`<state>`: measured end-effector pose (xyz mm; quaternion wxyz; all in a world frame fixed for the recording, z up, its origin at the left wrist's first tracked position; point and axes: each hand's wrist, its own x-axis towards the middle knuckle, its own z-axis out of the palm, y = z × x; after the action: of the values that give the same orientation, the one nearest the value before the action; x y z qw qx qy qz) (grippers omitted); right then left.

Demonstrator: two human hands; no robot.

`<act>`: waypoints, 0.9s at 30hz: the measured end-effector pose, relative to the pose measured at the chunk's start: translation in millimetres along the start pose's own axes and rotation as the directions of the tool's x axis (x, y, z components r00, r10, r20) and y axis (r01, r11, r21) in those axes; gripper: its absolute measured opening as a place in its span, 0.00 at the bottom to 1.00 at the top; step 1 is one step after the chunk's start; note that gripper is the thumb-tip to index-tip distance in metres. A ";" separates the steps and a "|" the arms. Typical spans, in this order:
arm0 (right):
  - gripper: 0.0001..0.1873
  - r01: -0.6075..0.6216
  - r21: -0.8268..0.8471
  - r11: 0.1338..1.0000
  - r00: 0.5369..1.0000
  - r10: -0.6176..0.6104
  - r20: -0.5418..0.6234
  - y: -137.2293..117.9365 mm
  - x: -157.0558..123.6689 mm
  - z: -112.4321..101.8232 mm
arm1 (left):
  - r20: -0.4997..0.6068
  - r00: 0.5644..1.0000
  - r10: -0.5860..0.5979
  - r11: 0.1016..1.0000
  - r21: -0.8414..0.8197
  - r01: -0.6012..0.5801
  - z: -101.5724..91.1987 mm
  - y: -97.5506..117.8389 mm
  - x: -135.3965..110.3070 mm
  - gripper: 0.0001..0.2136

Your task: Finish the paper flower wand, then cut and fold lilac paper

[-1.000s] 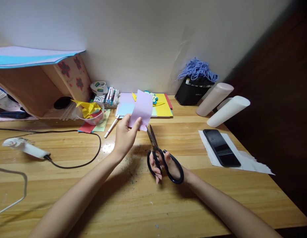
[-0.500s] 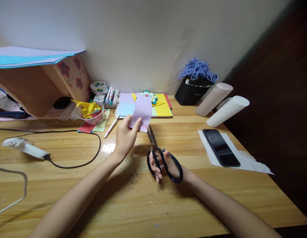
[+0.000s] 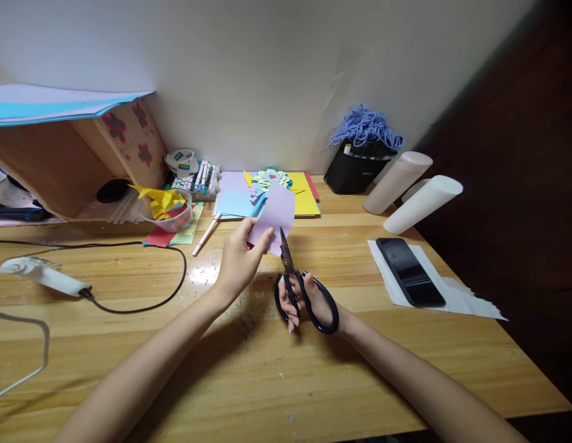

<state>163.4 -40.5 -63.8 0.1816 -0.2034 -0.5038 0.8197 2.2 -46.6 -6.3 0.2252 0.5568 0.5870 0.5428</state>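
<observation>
Between the thumb and fingers of my left hand is a strip of light purple paper, held up above the table. My right hand has its fingers through the black handles of a pair of scissors. The dark blades point up and away from me, at the paper's lower right edge, and look nearly closed. Behind the paper, a paper flower in pale blue and yellow with a red centre lies on stacked coloured sheets.
A white marker lies left of the sheets, near a plastic bowl of folded yellow paper. A corded white glue gun is at the left. At the right are a phone, two pale cylinders and a black holder with blue yarn.
My left hand has shifted the purple paper slightly right and down and turned it. The scissor blades have come closer together at its edge, and more of the flower shows.
</observation>
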 end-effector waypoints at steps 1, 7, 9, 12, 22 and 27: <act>0.36 0.002 -0.006 1.000 1.000 -0.002 -0.001 -0.4 -0.2 0.3 | 0.005 1.000 -0.005 1.000 -0.004 0.005 0.1 -0.1 -0.1 0.07; 0.36 0.014 -0.038 0.999 1.000 -0.014 -0.017 -3.6 -0.9 3.9 | 0.018 0.999 -0.031 0.999 -0.023 0.031 0.5 -3.1 -0.4 0.07; 0.35 0.021 -0.059 0.998 0.999 -0.023 -0.030 -4.2 -1.0 4.7 | 0.015 0.999 -0.032 0.999 -0.019 0.032 0.6 -4.0 -0.2 0.07; 0.35 0.033 -0.083 0.996 0.999 -0.035 -0.022 -4.1 -0.7 4.2 | 0.020 0.999 -0.038 0.999 -0.023 0.039 0.2 -4.6 0.8 0.08; 0.34 0.015 -0.068 0.998 1.000 -0.014 0.018 -1.1 -1.7 1.7 | 0.036 0.993 -0.108 0.986 -0.120 0.112 -4.3 -8.3 6.9 0.10; 0.33 0.002 -0.090 0.996 1.000 0.000 0.023 -2.4 -3.7 2.9 | 0.048 0.989 -0.136 0.968 -0.206 0.143 -5.2 -11.7 9.3 0.11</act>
<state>165.2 -43.5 -59.8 0.1670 -0.2018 -0.5425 0.7982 -9.7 -37.8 -12.0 0.3302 0.4963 0.5605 0.5749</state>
